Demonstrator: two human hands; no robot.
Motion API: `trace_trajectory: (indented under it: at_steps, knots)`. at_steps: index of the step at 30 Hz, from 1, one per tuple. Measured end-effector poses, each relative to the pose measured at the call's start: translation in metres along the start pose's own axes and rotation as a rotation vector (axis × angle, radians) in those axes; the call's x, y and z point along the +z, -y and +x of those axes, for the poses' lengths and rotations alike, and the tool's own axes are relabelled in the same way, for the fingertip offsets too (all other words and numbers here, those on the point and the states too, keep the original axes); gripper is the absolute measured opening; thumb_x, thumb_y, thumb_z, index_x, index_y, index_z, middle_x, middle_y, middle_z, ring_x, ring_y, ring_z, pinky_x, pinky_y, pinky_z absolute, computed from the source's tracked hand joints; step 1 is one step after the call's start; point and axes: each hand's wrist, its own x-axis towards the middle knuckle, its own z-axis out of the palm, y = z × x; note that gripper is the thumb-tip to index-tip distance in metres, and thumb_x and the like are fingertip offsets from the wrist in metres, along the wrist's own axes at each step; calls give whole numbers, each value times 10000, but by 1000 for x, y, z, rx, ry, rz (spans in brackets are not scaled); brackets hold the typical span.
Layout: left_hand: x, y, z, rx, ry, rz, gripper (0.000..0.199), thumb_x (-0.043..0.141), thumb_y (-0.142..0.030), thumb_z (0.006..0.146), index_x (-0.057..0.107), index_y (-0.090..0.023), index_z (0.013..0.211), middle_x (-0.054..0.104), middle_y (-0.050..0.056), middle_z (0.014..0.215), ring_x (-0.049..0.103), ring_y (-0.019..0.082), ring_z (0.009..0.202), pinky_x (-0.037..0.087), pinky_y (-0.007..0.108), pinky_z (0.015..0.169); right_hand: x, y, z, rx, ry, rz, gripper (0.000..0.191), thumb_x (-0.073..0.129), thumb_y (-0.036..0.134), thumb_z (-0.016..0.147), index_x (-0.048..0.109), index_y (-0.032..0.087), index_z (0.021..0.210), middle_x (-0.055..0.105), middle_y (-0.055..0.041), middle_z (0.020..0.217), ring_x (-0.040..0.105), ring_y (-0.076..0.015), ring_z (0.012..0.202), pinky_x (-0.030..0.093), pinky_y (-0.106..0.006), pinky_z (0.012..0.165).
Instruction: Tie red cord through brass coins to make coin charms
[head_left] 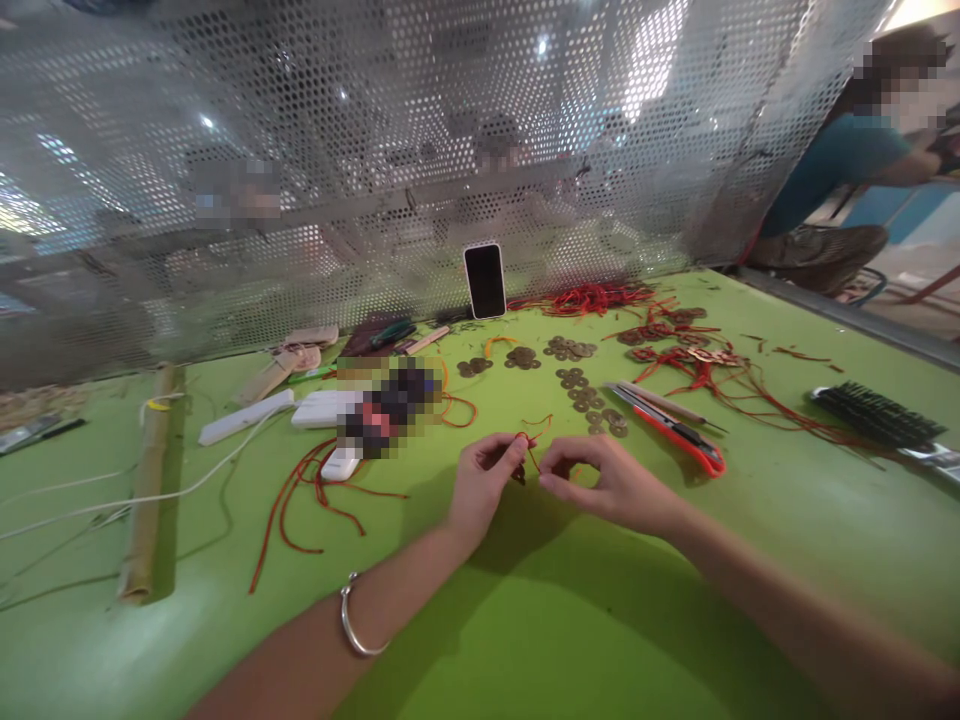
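Over the green table, my left hand (486, 482) is closed in a pinch on a thin red cord (532, 458). A small dark piece hangs below those fingertips; its kind is too small to make out. Just to the right, my right hand (600, 478) pinches the lower end of the same cord, which runs taut between the two hands. A loose loop of it curls above the fingers. Beyond my hands lie several small piles of round dark coins with holes (574, 385). A red utility knife (675, 430) rests right of my right hand.
A phone (485, 282) stands upright against the perforated metal screen (360, 230). Red cords (592, 298) lie at the back, more cords with coins at right. A black brush (877, 412) is far right, a bamboo stick (150, 490) at left. A person (832, 170) sits beyond the right edge.
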Motion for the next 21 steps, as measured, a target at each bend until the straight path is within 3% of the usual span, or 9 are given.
trace_trajectory:
  at_steps: [5,11,21]
  knots:
    - [5,-5,0,-40,-35,1,207,731,-353,680,704,-149,708,652,22,673,508,91,550,415,201,515,-9,1,-2,-135,-166,200,101,597,252,823,636,188,756,588,-79,1028,568,-199,965,436,-347,883]
    - [7,-10,-1,-55,-72,5,183,734,-330,680,712,-149,701,675,35,700,496,82,535,427,198,511,-14,-5,-6,-170,-293,538,123,616,321,824,655,235,747,635,-39,867,600,-190,856,477,-342,794]
    - [4,-5,-1,-56,-86,-24,179,714,-323,714,719,-145,734,684,48,742,498,79,551,440,196,531,-15,-10,-4,-123,-513,605,216,650,486,746,677,272,736,616,-44,805,588,-210,816,500,-368,746]
